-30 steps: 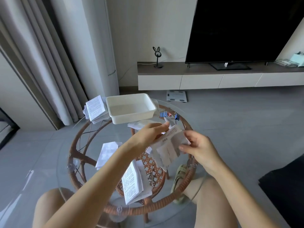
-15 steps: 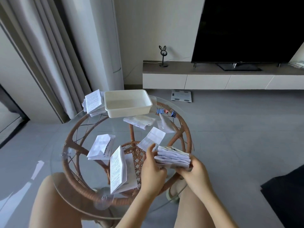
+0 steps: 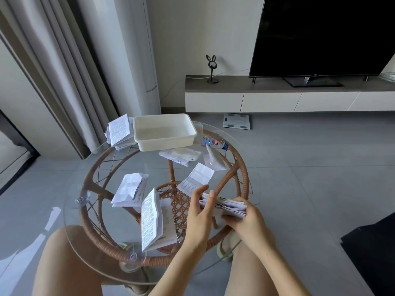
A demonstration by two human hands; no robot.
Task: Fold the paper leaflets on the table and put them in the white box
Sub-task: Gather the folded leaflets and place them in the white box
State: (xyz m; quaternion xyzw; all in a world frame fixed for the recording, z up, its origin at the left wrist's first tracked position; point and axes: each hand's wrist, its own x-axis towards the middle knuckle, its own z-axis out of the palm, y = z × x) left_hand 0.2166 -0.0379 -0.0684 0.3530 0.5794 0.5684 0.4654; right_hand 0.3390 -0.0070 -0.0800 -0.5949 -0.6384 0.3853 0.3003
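Folds looked almost finished on the piece in hand. The folded leaflet (image 3: 224,207) was now a thick wad held low over the near right part of the glass table (image 3: 70,210), whereas a second before it had been higher, half open, and further out toward the white box (image 3: 166,144). The left hand (image 3: 198,212) pinched its left end, thumb standing up against the layers. The right hand (image 3: 245,221) gripped the other end, fingers curled beneath. I judged they were squeezing the creases flat, so the next step would be to carry it to the box, which stood at the far side and looked to have nothing in it. Six loose leaflets (image 3: 130,189) lay or stood about the glass, waiting their turn. Beside the box sat a few binder clips (image 3: 213,143).
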